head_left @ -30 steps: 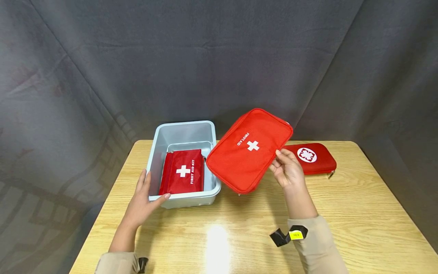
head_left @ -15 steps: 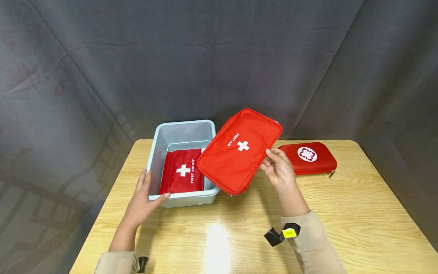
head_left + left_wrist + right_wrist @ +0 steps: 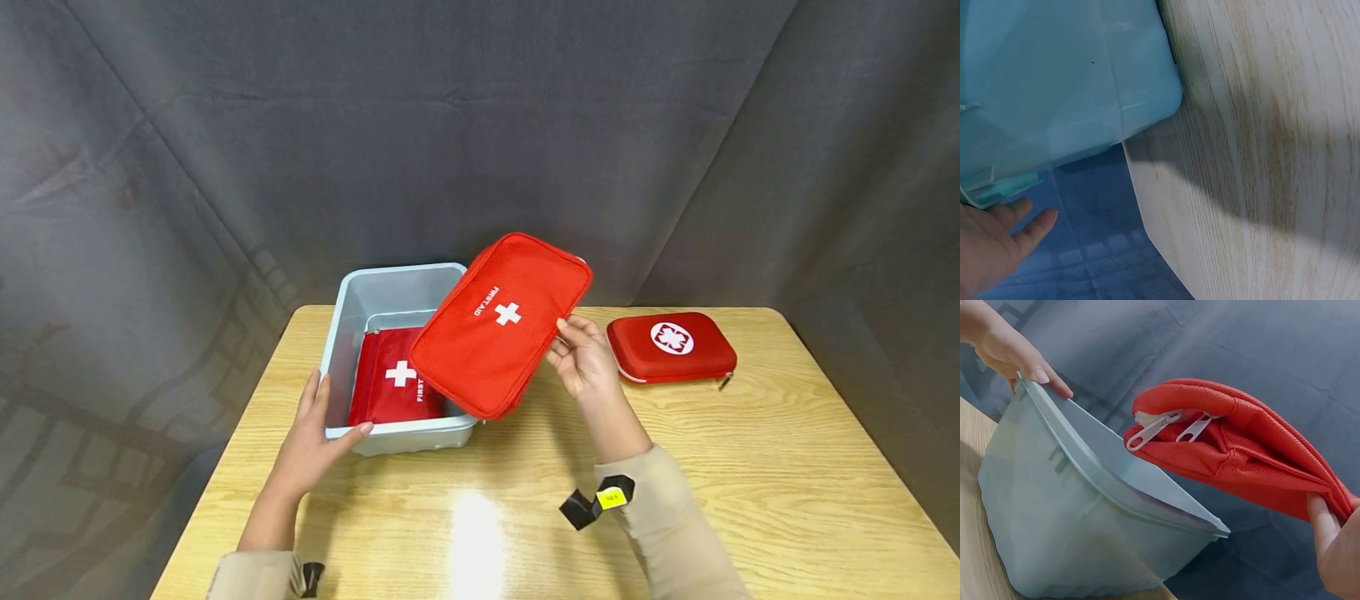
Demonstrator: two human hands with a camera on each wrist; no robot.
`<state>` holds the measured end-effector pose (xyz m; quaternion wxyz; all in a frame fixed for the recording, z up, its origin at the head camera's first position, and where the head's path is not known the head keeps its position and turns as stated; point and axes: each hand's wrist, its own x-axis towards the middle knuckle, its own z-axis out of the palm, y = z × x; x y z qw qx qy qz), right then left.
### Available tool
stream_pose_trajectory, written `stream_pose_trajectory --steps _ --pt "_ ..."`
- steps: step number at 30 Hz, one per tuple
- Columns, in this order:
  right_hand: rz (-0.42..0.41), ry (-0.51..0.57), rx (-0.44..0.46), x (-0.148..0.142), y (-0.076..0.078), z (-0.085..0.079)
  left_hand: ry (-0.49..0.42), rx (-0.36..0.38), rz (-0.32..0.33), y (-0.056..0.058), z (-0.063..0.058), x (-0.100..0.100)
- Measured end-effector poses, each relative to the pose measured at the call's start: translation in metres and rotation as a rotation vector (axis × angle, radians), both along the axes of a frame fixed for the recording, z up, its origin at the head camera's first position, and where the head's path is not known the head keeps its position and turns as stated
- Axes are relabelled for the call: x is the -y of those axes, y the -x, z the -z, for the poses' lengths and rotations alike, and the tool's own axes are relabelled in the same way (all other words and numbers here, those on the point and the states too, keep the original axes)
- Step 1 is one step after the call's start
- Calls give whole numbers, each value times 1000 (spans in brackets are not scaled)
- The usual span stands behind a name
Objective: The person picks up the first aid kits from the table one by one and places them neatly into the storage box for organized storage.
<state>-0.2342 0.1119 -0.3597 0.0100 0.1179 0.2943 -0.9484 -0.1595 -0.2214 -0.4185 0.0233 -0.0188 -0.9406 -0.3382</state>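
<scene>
My right hand [image 3: 588,367] pinches a red first aid pouch [image 3: 480,362] by its right edge, thumb on its front. The pouch is held tilted in the air over the right side of a pale blue-grey plastic bin [image 3: 420,438]. In the right wrist view, two white zipper pulls [image 3: 1154,430] hang at the pouch's end, above the bin's rim. My left hand [image 3: 307,450] rests at the bin's near left corner, fingers spread and fairly straight along the rim. Inside the bin lies a darker red first aid kit [image 3: 382,396], partly hidden by the pouch.
A red hard zip case [image 3: 671,346] with a white round emblem lies on the wooden table [image 3: 780,467] at the right. Dark grey cloth [image 3: 480,150] hangs behind the table and at both sides.
My right hand has carried the pouch leftward from beside the bin to partly over it, uncovering the whole zip case. My left hand has stayed at the bin's corner.
</scene>
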Motion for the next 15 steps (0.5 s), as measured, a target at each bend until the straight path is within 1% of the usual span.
stream_pose_trajectory --steps 3,10,15 --pt "2 -18 2 9 3 -3 2 -8 3 0 -1 0" --pt "-12 -81 -29 28 8 -10 -2 -38 13 0 -2 1" --pt "-19 -113 -22 35 11 -9 -4 -52 16 -1 -1 1"
